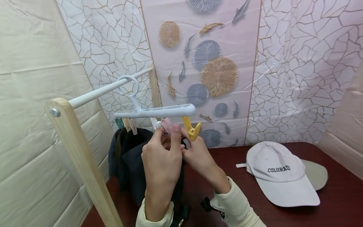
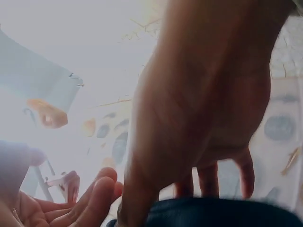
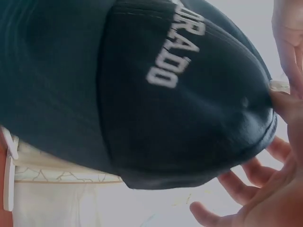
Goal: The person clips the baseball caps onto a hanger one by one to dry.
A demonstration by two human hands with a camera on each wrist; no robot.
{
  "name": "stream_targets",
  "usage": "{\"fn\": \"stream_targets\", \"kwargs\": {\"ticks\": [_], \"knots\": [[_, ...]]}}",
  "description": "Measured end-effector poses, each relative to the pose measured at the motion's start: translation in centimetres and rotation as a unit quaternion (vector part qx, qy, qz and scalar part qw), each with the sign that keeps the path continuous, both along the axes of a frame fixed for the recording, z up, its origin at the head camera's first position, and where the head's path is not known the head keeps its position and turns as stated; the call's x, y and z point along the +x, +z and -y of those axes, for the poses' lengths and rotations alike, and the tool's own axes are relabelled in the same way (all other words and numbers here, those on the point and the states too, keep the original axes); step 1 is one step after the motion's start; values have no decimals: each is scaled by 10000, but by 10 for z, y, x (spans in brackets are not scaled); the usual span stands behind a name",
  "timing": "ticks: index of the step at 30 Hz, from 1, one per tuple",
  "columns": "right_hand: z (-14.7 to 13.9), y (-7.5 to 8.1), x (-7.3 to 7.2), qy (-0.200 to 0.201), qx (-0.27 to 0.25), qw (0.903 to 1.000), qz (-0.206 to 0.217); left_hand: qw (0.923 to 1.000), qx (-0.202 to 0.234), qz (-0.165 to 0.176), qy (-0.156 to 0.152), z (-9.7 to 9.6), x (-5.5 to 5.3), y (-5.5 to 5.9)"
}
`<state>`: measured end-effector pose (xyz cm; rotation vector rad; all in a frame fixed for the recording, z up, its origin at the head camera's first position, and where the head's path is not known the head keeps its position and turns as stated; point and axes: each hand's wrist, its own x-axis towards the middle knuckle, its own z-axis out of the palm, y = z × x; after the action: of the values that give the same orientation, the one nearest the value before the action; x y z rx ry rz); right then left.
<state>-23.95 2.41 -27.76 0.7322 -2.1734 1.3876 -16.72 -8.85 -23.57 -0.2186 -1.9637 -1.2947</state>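
My left hand [image 1: 161, 167] has its thumb and forefinger on either side of a pink clothespin [image 1: 167, 125] below the white hanger [image 1: 158, 112]. Close by on the right, my right hand [image 1: 198, 154] grips the edge of a dark navy cap [image 3: 189, 118]. White lettering runs across the front of this cap in the right wrist view, and the brim points away from the hand. A yellow clothespin [image 1: 193, 129] hangs from the hanger's near end, just above the right hand. In the head view both hands hide much of the held cap.
Dark caps [image 1: 122, 151] hang at the hanger's far end by several clothespins [image 1: 130, 125]. The hanger hooks on a white rod [image 1: 102, 90] with a wooden post [image 1: 82, 157] at left. A white cap [image 1: 279, 173] lies over a beige brim [image 1: 314, 175] on the dark red table [image 1: 215, 186].
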Motion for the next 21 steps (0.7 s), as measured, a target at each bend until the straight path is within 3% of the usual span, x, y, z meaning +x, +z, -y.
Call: {"fn": "stream_targets", "kwargs": {"ticks": [3, 10, 15, 21], "knots": [[0, -3, -2, 50, 173, 9998, 0, 9971, 609, -30, -445, -1, -7, -2], [-1, -4, -10, 236, 753, 9962, -359, 9766, 1644, -379, -1332, 7, -23, -3], [-5, -5, -16, 297, 1000, 9938, -392, 9716, 1771, -141, -1566, 13, -27, -3], [-10, -14, -24, 231, 1074, 9927, -505, 9705, 1345, 357, -1971, 13, -30, -6]]}}
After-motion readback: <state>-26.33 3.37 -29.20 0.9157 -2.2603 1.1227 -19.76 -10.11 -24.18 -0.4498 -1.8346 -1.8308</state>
